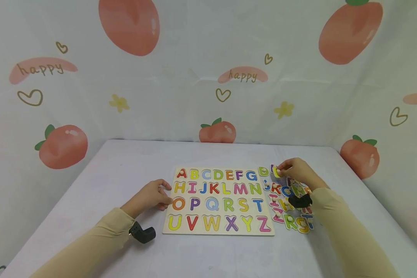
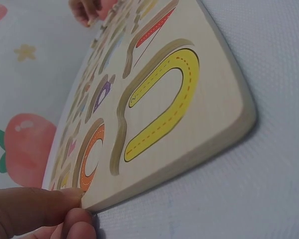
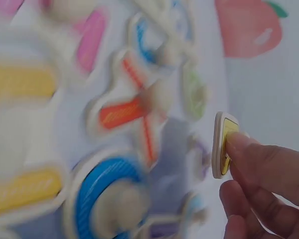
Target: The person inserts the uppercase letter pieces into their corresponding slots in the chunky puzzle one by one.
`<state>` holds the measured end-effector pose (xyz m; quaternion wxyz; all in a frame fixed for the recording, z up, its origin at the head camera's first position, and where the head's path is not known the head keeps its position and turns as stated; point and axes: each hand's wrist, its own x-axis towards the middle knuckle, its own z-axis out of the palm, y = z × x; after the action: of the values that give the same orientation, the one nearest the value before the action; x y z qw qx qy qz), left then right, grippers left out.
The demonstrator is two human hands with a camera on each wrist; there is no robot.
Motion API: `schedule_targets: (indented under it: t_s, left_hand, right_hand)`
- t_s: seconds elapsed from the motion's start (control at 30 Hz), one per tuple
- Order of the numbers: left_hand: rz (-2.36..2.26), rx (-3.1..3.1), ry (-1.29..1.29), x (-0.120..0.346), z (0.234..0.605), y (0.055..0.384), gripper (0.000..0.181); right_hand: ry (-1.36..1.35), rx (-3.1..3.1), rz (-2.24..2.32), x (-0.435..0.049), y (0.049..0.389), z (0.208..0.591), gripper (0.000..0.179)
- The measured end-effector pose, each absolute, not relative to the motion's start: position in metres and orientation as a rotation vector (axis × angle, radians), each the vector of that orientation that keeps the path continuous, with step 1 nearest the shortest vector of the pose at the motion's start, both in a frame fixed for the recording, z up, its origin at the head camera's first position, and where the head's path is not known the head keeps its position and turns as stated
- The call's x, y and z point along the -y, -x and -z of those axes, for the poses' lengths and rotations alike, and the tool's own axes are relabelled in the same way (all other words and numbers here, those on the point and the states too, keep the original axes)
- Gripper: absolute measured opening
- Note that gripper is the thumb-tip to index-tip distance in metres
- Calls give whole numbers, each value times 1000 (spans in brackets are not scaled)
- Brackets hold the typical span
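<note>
A wooden alphabet puzzle board [image 1: 219, 196] with coloured letter recesses lies flat on the table. At its left edge, my left hand [image 1: 153, 196] grips the rim; in the left wrist view the thumb [image 2: 65, 203] lies at the edge near the orange O, with other fingers curled below it. My right hand [image 1: 297, 172] is raised beyond the board's upper right corner. Between thumb and fingertips it pinches a yellow letter piece [image 3: 223, 144], whose shape is partly covered by the fingers. A red A piece [image 1: 182, 173] with a knob sits in the board's first recess.
Loose knobbed letter pieces lie in a cluster right of the board, among them a green D [image 1: 263, 171], a red K [image 1: 275, 188] and a green R [image 1: 290, 222]. A printed cloth backdrop [image 1: 180, 85] rises behind the white table [image 1: 132, 162].
</note>
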<state>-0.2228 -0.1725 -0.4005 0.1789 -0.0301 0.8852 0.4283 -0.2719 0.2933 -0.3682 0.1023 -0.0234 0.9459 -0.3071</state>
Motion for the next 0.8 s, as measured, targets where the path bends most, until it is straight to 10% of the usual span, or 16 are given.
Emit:
schedule_targets:
  t_s: [0.8]
  left_hand:
    - [-1187, -2505, 102, 172, 399, 223, 46]
  right_hand:
    - [288, -2771, 1028, -162, 291, 356, 11]
